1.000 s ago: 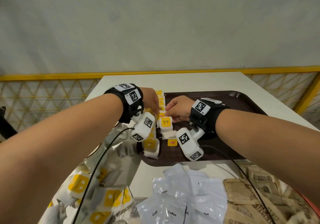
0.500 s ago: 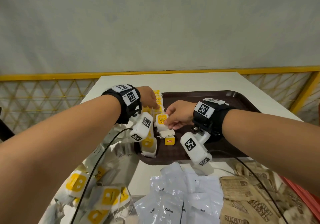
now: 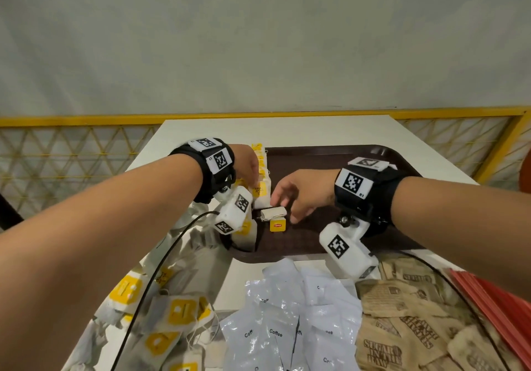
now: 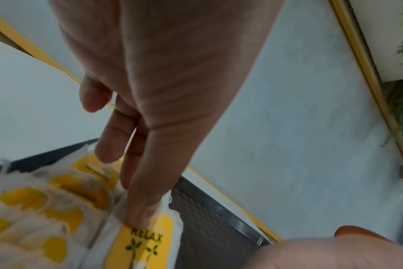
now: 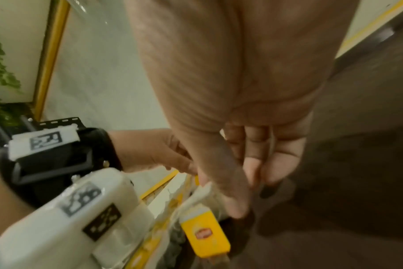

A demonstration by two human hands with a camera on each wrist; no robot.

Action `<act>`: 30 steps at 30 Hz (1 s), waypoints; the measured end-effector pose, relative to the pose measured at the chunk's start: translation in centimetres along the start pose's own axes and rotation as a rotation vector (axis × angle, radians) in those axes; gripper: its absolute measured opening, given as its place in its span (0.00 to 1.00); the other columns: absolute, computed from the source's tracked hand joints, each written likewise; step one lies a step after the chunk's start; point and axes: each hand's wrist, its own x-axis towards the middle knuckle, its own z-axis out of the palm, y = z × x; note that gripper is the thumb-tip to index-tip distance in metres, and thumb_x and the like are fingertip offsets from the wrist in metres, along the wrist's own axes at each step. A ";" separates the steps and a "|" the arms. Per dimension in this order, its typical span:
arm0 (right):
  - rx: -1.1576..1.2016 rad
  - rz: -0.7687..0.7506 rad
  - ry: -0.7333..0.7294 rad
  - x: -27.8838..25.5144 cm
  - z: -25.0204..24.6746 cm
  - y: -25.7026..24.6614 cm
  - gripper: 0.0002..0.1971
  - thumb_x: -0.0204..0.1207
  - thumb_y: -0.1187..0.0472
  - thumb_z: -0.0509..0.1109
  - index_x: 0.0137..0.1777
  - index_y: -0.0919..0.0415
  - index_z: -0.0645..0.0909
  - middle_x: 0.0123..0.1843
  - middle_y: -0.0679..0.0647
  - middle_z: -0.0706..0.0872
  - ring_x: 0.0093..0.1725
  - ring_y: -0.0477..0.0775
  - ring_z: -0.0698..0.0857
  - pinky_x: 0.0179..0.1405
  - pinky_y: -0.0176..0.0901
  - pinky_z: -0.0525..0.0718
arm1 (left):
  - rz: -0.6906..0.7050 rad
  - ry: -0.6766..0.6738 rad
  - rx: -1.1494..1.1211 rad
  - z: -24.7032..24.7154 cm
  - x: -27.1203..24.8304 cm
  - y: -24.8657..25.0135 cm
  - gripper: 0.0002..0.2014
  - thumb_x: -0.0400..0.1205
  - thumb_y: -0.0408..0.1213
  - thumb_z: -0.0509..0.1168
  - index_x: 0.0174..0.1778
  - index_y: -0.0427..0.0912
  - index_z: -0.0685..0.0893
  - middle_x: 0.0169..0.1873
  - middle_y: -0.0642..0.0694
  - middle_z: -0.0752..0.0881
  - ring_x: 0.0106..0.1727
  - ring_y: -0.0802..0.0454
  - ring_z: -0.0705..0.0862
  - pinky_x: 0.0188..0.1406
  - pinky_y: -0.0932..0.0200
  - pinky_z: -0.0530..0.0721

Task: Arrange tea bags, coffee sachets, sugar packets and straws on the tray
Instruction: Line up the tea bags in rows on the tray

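**Tea-bag row under way at the tray's left edge**

Step in hand, by the look of it: lining up tea bags along the left side of the dark brown tray. A row of tea bags already standing there, yellow tags showing. Left hand over that row, fingers straight and spread a little, one fingertip pressing down on the bag printed "RELAX"; nothing gripped. Right hand low over the tray just right of the row, fingers relaxed and close together, thumb beside a loose tea bag lying flat with its yellow Lipton tag next to it; whether thumb or fingers actually touch that bag cannot be told, and no pinch is visible.

Still off the tray, on the white table nearer the camera: a heap of tea bags at left, white coffee sachets in the middle, brown sugar packets at right, red straws at the far right edge. Task therefore early, judging from the layout.

Next move likely calls for picking up the loose bag by a pinch, tucking its tag and string, and standing it against the row while the left fingertip keeps the row from toppling.

Against half a second ago: right hand drawn back from the "RELAX" bag and lower on the tray, its fingers opened out; left hand in much the same place; loose bag and tag unmoved.
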 end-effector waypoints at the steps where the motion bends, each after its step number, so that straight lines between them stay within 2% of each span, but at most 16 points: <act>1: -0.001 -0.027 0.026 0.1 0.3 0.1 0.15 0.70 0.72 0.76 0.52 0.53 0.84 0.49 0.52 0.84 0.44 0.47 0.84 0.42 0.38 0.86 | 0.008 0.012 -0.003 -0.1 -0.1 0.0 0.06 0.75 0.41 0.75 0.43 0.44 0.87 0.38 0.52 0.84 0.44 0.54 0.80 0.44 0.62 0.78; 4: 0.101 -0.065 0.168 0.7 1.1 0.1 0.03 0.75 0.66 0.73 0.45 0.58 0.84 0.40 0.53 0.84 0.38 0.46 0.83 0.38 0.38 0.85 | 0.022 0.027 -0.058 -0.8 -0.8 -0.4 0.07 0.75 0.44 0.74 0.43 0.46 0.86 0.40 0.53 0.84 0.46 0.55 0.81 0.47 0.61 0.79; 7: 0.330 -0.008 0.209 1.4 1.6 0.1 0.05 0.77 0.68 0.71 0.41 0.61 0.79 0.35 0.58 0.84 0.31 0.47 0.83 0.34 0.35 0.85 | 0.024 -0.051 -0.117 -1.2 -1.8 -0.4 0.09 0.75 0.51 0.73 0.38 0.51 0.87 0.38 0.56 0.85 0.44 0.56 0.81 0.52 0.58 0.78; 9: 0.416 0.037 0.205 1.7 1.7 0.0 0.06 0.77 0.69 0.71 0.41 0.61 0.78 0.32 0.59 0.85 0.28 0.46 0.84 0.32 0.35 0.85 | 0.025 -0.111 -0.090 -1.1 -2.2 -0.1 0.11 0.72 0.56 0.73 0.40 0.53 0.89 0.41 0.57 0.87 0.48 0.57 0.82 0.55 0.58 0.78; 11: 0.455 0.063 0.201 1.8 1.7 -0.1 0.05 0.77 0.70 0.71 0.41 0.63 0.79 0.28 0.58 0.86 0.27 0.47 0.86 0.33 0.37 0.86 | 0.047 -0.139 -0.040 -0.8 -2.3 0.2 0.11 0.71 0.55 0.75 0.42 0.54 0.89 0.44 0.57 0.88 0.50 0.58 0.83 0.57 0.59 0.78; 12: 0.469 0.070 0.200 1.8 1.7 -0.2 0.05 0.77 0.71 0.71 0.41 0.63 0.79 0.28 0.58 0.86 0.27 0.47 0.86 0.33 0.37 0.87 | 0.059 -0.141 -0.025 -0.6 -2.2 0.3 0.09 0.71 0.52 0.76 0.42 0.54 0.89 0.41 0.57 0.88 0.48 0.57 0.83 0.55 0.60 0.79; 14: 0.497 0.073 0.199 1.4 1.7 -0.2 0.06 0.78 0.74 0.68 0.41 0.65 0.79 0.30 0.60 0.86 0.28 0.48 0.87 0.34 0.38 0.87 | 0.073 -0.119 -0.017 -0.3 -2.0 0.4 0.05 0.74 0.45 0.75 0.42 0.52 0.87 0.36 0.57 0.85 0.43 0.57 0.82 0.49 0.62 0.80; 17: 0.503 0.074 0.214 0.9 1.6 -0.2 0.09 0.79 0.77 0.64 0.41 0.65 0.79 0.34 0.60 0.85 0.33 0.52 0.86 0.36 0.40 0.87 | 0.048 -0.098 -0.025 -0.3 -1.8 0.4 0.02 0.78 0.43 0.72 0.42 0.50 0.86 0.34 0.56 0.84 0.37 0.58 0.80 0.44 0.62 0.80; 22: 0.518 0.074 0.204 0.5 1.8 -0.3 0.06 0.78 0.77 0.66 0.44 0.67 0.79 0.38 0.63 0.86 0.38 0.56 0.87 0.45 0.44 0.88 | 0.017 -0.095 -0.017 -0.2 -1.2 0.2 0.03 0.77 0.43 0.72 0.41 0.48 0.87 0.34 0.54 0.84 0.36 0.58 0.80 0.48 0.57 0.82; 26: 0.554 0.085 0.231 0.8 2.0 -0.4 0.06 0.78 0.75 0.67 0.40 0.67 0.79 0.37 0.65 0.86 0.39 0.57 0.89 0.43 0.44 0.89 | -0.003 -0.051 0.027 0.3 -0.7 0.1 0.08 0.76 0.43 0.73 0.45 0.42 0.87 0.33 0.52 0.82 0.32 0.58 0.77 0.35 0.65 0.77; 30: 0.537 0.061 0.214 0.7 2.1 -0.4 0.08 0.78 0.75 0.67 0.38 0.67 0.81 0.36 0.64 0.85 0.39 0.54 0.88 0.45 0.42 0.89 | -0.003 -0.026 0.017 0.5 -0.8 -0.1 0.08 0.75 0.42 0.75 0.43 0.41 0.87 0.35 0.50 0.83 0.35 0.55 0.78 0.34 0.65 0.77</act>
